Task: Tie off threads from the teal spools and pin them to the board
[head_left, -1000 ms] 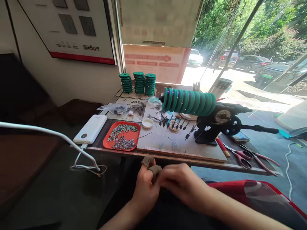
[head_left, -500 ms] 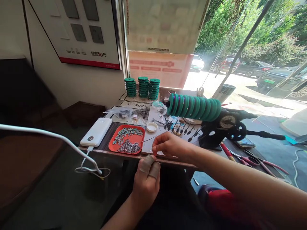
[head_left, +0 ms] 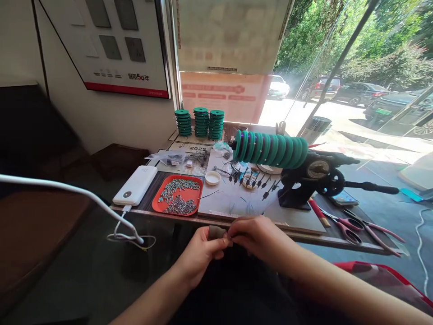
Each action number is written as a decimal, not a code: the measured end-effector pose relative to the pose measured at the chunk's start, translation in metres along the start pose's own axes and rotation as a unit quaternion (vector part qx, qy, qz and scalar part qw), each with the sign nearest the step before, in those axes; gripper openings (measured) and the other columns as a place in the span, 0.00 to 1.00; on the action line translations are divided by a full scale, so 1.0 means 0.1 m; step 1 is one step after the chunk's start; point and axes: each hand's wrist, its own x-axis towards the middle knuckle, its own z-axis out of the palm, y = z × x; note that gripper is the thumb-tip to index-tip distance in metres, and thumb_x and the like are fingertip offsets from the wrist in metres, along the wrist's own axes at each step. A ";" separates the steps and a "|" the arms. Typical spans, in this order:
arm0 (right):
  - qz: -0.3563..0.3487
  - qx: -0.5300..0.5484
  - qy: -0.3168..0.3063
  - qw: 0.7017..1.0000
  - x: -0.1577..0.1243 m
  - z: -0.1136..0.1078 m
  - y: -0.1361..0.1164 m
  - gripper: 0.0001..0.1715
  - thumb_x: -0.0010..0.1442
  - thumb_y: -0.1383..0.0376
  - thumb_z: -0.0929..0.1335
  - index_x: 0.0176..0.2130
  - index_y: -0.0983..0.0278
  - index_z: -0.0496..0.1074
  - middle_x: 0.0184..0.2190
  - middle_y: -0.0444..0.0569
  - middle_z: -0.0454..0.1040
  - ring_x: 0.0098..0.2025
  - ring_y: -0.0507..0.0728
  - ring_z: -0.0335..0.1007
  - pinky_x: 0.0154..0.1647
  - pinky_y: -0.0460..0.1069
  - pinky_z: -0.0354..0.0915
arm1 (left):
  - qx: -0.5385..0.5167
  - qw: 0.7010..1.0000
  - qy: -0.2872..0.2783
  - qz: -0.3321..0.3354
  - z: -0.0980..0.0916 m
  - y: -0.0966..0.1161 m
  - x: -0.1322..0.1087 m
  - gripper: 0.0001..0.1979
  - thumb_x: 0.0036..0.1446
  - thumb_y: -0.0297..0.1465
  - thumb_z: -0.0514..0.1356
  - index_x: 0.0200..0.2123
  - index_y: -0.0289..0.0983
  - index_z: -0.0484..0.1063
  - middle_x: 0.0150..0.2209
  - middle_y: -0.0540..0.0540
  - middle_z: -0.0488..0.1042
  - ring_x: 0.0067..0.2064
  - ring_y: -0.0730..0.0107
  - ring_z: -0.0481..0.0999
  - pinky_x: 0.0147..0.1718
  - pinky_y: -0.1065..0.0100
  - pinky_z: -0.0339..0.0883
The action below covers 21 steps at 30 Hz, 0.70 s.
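Observation:
My left hand point(head_left: 205, 248) is closed in a pinch just below the table's front edge, a greyish wrap point(head_left: 215, 232) around a finger. Its fingertips meet those of my right hand point(head_left: 252, 232), which is pinched closed too. Whatever sits between the fingers is too small and hidden to make out. Just beyond the hands is a pale board point(head_left: 219, 205) with thin strands lying on it. To the left, a red tray point(head_left: 154, 205) holds small metal tubes point(head_left: 174, 188) and a heap of small shiny metal pieces point(head_left: 181, 206).
A hand-cranked winder point(head_left: 318, 169) carrying green spools point(head_left: 270, 149) stands at right. Beyond it lie scissors point(head_left: 350, 230) and pliers point(head_left: 380, 232). Three stacks of green spools point(head_left: 201, 124) stand at the back. A white power bank point(head_left: 135, 185) with a cable point(head_left: 77, 192) sits at left; a white lid point(head_left: 213, 178) lies mid-board.
My right hand has come down and towards me, off the board to the table's edge. My left hand has turned, so its thumb now shows, and both hands' fingertips are together.

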 end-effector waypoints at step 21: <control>-0.098 -0.105 0.167 0.975 -0.27 0.23 0.28 0.09 0.57 0.70 0.61 0.32 0.65 0.70 0.25 0.46 0.73 0.23 0.49 0.64 0.23 0.43 0.57 | -0.069 0.992 -0.032 -0.100 0.04 -0.05 0.06 0.04 0.34 0.24 0.64 0.19 0.31 0.70 0.19 0.51 0.66 0.22 0.82 0.56 0.19 0.76 0.44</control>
